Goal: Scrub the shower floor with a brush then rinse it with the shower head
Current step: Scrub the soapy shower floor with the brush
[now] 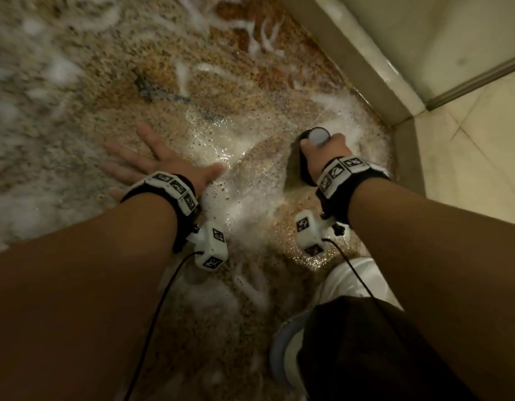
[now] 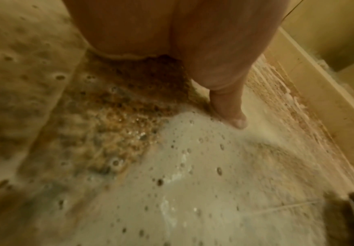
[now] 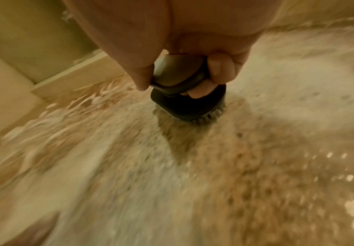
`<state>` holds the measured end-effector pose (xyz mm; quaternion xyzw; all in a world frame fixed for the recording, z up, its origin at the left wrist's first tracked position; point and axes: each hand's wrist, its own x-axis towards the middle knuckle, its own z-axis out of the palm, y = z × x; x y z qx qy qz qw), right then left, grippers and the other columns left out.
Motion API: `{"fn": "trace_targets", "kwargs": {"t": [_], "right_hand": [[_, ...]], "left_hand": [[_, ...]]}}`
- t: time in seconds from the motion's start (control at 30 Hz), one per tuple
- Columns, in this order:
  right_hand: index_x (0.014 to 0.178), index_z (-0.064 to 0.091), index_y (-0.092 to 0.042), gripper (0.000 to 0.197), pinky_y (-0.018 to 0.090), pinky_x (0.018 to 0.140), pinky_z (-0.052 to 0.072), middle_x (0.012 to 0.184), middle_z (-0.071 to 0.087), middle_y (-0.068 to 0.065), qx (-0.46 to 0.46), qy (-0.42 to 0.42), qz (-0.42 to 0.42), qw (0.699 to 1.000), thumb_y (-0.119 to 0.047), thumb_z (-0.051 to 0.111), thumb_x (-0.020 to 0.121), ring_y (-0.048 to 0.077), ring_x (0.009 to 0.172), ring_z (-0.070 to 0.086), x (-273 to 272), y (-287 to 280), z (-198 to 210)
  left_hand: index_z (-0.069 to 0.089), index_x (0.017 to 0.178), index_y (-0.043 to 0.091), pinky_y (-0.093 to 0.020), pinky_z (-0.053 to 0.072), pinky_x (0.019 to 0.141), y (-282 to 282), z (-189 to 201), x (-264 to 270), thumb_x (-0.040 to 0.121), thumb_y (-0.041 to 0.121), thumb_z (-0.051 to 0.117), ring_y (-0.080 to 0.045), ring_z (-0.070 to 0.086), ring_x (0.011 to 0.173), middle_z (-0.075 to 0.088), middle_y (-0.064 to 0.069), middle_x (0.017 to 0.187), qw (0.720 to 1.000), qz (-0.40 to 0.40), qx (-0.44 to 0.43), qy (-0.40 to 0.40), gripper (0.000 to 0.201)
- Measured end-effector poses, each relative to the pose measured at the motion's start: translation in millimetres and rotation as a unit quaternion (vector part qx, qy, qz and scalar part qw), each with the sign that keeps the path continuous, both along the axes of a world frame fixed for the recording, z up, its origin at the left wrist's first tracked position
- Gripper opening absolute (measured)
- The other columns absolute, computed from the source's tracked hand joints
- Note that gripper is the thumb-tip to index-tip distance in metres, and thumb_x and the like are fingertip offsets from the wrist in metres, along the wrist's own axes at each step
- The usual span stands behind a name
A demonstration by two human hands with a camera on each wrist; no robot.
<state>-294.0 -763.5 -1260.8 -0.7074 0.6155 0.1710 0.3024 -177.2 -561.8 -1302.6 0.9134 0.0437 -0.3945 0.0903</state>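
Note:
The speckled brown shower floor point(image 1: 227, 91) is wet and streaked with white foam point(image 1: 244, 175). My right hand point(image 1: 323, 153) grips a dark scrub brush point(image 1: 308, 157) by its round knob handle, near the raised curb. In the right wrist view the fingers curl round the brush point(image 3: 184, 93), and its bristles press on the soapy floor point(image 3: 129, 166). My left hand point(image 1: 152, 163) lies flat on the floor with fingers spread, left of the brush. The left wrist view shows the thumb point(image 2: 228, 103) touching the foam point(image 2: 192, 174). No shower head is in view.
A cream tiled curb point(image 1: 360, 62) runs diagonally at the right, with a metal door track point(image 1: 476, 79) beyond it. My white shoe point(image 1: 291, 351) and dark trouser leg point(image 1: 366, 348) stand at the lower right. Cables hang from both wrist cameras.

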Motion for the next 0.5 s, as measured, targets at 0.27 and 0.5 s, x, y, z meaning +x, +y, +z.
{"fn": "trace_targets", "kwargs": {"t": [0.27, 0.5], "right_hand": [[0.134, 0.042, -0.017, 0.053, 0.031, 0.074, 0.043, 0.104, 0.058, 0.002, 0.028, -0.069, 0.275, 0.959, -0.05, 0.058, 0.096, 0.026, 0.093, 0.06, 27, 43, -11], [0.147, 0.038, -0.011, 0.069, 0.035, 0.08, 0.04, 0.14, 0.054, 0.014, -0.066, -0.015, 0.073, 0.995, -0.057, 0.052, 0.098, 0.036, 0.115, 0.057, 43, -63, -7]], "left_hand": [[-0.038, 0.153, 0.031, -0.078, -0.001, 0.115, -3, -6, -1, 0.048, 0.093, 0.073, -0.051, -0.029, 0.15, -0.042, -0.022, 0.16, 1.0, 0.01, 0.002, -0.02, 0.165], [-0.04, 0.151, 0.031, -0.078, 0.0, 0.115, 0, -12, 3, 0.046, 0.096, 0.07, -0.052, -0.028, 0.15, -0.042, -0.022, 0.16, 1.0, 0.013, -0.009, -0.015, 0.166]]}}
